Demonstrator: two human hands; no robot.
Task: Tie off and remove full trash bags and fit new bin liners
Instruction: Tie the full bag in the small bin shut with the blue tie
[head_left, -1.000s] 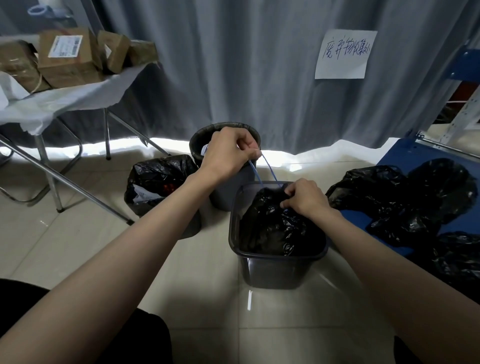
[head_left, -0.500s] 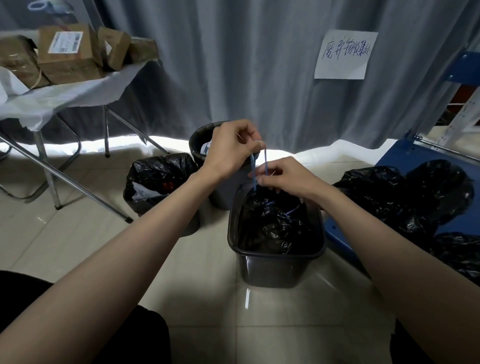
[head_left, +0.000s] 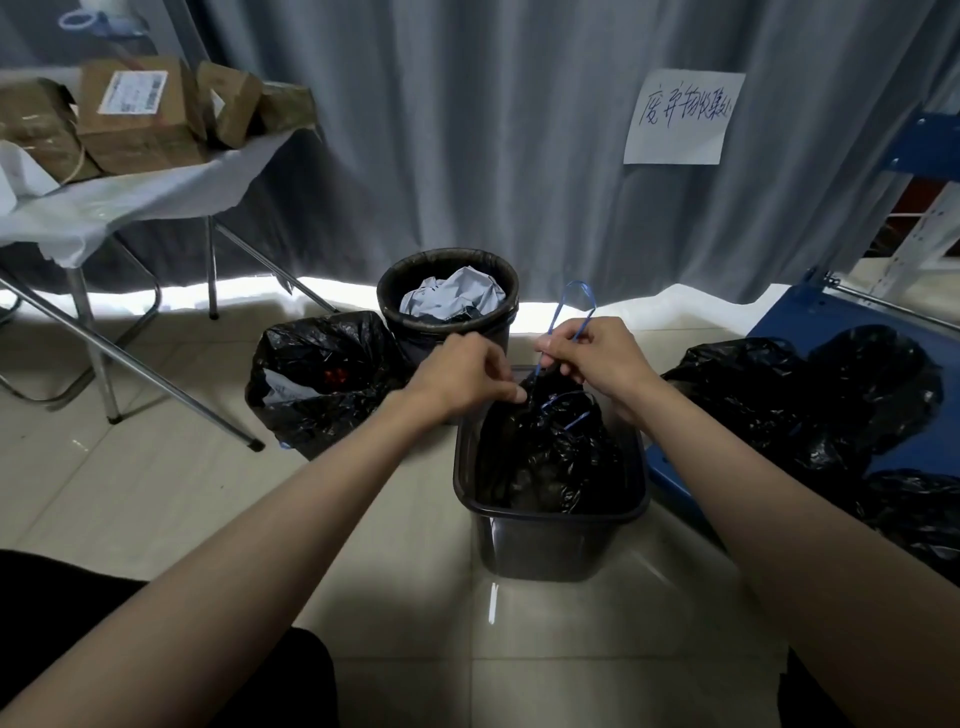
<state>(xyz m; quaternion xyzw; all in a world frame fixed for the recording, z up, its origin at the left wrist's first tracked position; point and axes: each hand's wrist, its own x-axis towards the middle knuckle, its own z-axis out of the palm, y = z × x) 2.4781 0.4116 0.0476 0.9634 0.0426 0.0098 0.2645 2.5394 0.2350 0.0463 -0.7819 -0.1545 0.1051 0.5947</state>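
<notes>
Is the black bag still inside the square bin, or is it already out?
Inside. The black bag sits below the square bin rim.

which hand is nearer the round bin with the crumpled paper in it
Left. The left hand sits just below the round bin, nearly overlapping its front; the right hand is off to its right.

Glossy, crinkled black plastic trash bag (head_left: 550, 457) inside a smooth dark plastic bin (head_left: 550, 540). Thin blue plastic drawstring (head_left: 574, 299). Shiny pale floor tiles (head_left: 156, 478). Matt grey cloth curtain (head_left: 467, 130) bearing a white paper sign (head_left: 680, 117). Brown cardboard boxes (head_left: 135, 114) rest on a surface with metal legs (head_left: 93, 353).
</notes>
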